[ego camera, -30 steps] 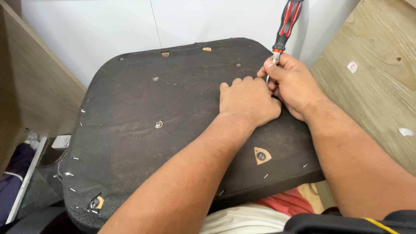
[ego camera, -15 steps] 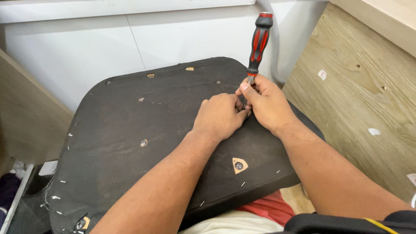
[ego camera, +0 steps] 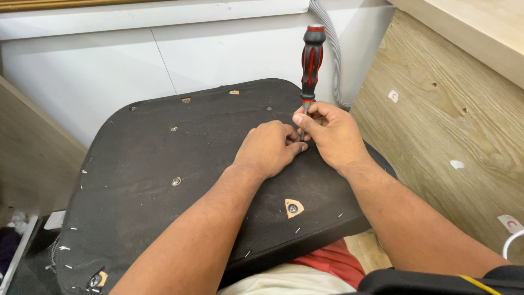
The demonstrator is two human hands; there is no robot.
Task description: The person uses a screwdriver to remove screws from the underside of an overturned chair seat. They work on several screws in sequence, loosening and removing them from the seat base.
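Right hand (ego camera: 333, 134) pinches screwdriver (ego camera: 311, 60) shaft; left hand (ego camera: 267, 147) fisted, steadying tip. Rigid tool, best gripped by handle.

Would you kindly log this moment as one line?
left hand: braces black fabric-covered seat panel | right hand: pinches shaft of upright red-and-black screwdriver

Screwdriver (ego camera: 311, 63) upright on seat panel (ego camera: 164, 158)

Our two forearms are bare, no sleeves, watch or rings in view. Left hand (ego camera: 267, 148) and right hand (ego camera: 331, 134) ungloved, nails short. At bottom edge we wear a black garment with a thin yellow stripe (ego camera: 475, 281), plus white cloth (ego camera: 295, 281) and red fabric (ego camera: 335, 265) over the lap.
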